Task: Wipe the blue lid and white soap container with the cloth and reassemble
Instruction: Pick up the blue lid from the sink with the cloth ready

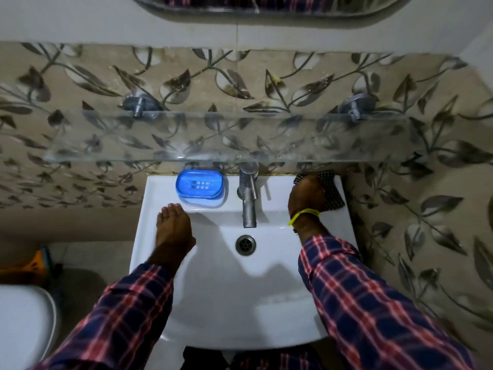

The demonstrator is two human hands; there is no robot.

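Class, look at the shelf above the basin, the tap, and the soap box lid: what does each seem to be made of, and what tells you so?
Shelf: clear glass, probably; the leaf tiles show through it.
Tap: metal with a dull silvery sheen, likely steel or chrome.
Blue lid: translucent moulded plastic, glossy, with dark slots visible through it.

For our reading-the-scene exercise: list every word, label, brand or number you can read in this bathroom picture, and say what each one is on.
None can be read.
Blue lid: small pale marks in its middle, too blurred to tell whether they are text.
Tap, sink, cloth: no lettering visible.
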